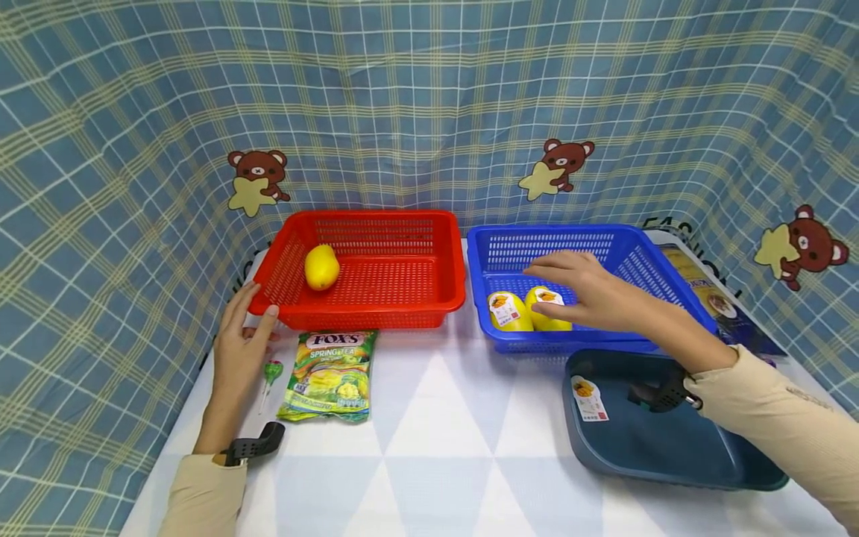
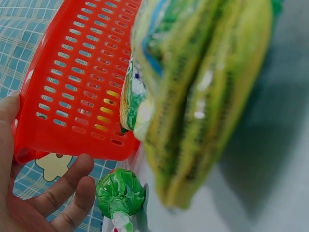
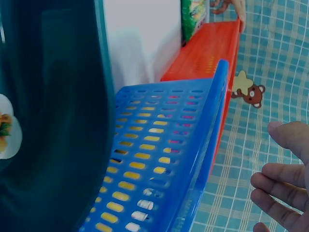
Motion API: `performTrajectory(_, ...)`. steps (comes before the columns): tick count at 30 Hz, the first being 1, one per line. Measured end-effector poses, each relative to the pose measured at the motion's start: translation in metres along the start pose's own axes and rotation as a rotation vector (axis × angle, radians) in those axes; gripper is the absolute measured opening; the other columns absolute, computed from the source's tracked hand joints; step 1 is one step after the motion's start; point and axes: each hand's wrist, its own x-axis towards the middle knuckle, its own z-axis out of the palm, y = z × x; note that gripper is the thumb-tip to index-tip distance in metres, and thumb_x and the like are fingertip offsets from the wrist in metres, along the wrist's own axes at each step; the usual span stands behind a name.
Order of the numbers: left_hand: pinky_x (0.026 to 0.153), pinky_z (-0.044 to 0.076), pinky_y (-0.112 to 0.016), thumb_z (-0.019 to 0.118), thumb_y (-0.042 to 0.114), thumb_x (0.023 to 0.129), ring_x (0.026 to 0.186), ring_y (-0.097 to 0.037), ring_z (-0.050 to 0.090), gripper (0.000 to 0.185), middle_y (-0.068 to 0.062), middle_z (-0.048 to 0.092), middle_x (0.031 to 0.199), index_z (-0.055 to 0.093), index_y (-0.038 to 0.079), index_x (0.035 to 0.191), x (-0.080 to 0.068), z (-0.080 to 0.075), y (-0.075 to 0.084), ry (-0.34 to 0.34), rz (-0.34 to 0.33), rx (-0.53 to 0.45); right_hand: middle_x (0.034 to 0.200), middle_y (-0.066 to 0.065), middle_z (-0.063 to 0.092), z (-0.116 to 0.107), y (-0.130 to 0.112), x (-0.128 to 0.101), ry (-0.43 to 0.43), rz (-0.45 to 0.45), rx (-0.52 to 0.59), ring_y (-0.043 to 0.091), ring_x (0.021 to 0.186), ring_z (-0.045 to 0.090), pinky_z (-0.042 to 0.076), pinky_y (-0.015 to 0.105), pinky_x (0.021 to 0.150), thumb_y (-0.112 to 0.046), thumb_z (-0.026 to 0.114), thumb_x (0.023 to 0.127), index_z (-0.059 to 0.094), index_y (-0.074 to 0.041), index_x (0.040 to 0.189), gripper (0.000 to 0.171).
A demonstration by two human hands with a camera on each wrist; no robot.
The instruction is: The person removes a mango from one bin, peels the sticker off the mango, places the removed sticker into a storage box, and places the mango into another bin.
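Two hands at two baskets

Left hand (image 1: 236, 350) rests on the table, fingers straight, fingertips touching the near-left corner of the red basket (image 1: 376, 313); nothing held. One yellow mango (image 1: 321, 267) lies inside that basket, just beyond the fingertips. Green lollipop (image 1: 271, 371) lies just right of the palm, with the Fox's candy bag (image 1: 331, 375) beyond it.

Right hand (image 1: 582, 291) hovers over the blue basket (image 1: 624, 246), fingers spread and relaxed, gripping nothing. Two labelled mangoes (image 1: 530, 309) sit directly below the fingers; whether they touch cannot be told. Dark blue tray (image 1: 644, 447) lies under the right wrist, bearing a sticker (image 1: 590, 398).
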Motion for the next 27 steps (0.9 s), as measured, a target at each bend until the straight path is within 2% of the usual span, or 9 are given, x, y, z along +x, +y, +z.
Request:
performTrajectory(10, 0.061, 0.05, -0.012, 0.056, 0.047, 0.1, 0.079, -0.032, 0.062, 0.059, 0.014, 0.03, 0.158, 0.038, 0.035, 0.155, -0.001, 0.0, 0.001, -0.003, -0.009, 0.01, 0.139, 0.017, 0.055, -0.002, 0.011, -0.024, 0.011, 0.025, -0.018, 0.038, 0.132, 0.041, 0.026, 0.065, 0.105, -0.031, 0.074, 0.092, 0.058, -0.005, 0.139, 0.056)
performTrajectory(16, 0.061, 0.049, -0.011, 0.056, 0.046, 0.1, 0.078, -0.031, 0.064, 0.059, 0.014, 0.03, 0.158, 0.039, 0.033, 0.155, 0.0, 0.003, 0.001, 0.004, -0.004, 0.015, 0.135, 0.016, 0.057, -0.005, 0.018, -0.039, 0.058, 0.021, -0.023, 0.037, 0.128, 0.045, 0.031, 0.063, 0.102, -0.029, 0.075, 0.091, 0.06, -0.005, 0.137, 0.054)
performTrajectory(27, 0.06, 0.049, -0.012, 0.055, 0.043, 0.101, 0.077, -0.028, 0.062, 0.058, 0.012, 0.028, 0.16, 0.036, 0.036, 0.155, -0.001, 0.0, 0.003, -0.011, -0.005, 0.015, 0.134, 0.016, 0.058, -0.007, 0.034, -0.066, 0.086, 0.094, -0.016, 0.038, 0.127, 0.045, 0.028, 0.071, 0.102, -0.025, 0.078, 0.089, 0.061, -0.006, 0.136, 0.053)
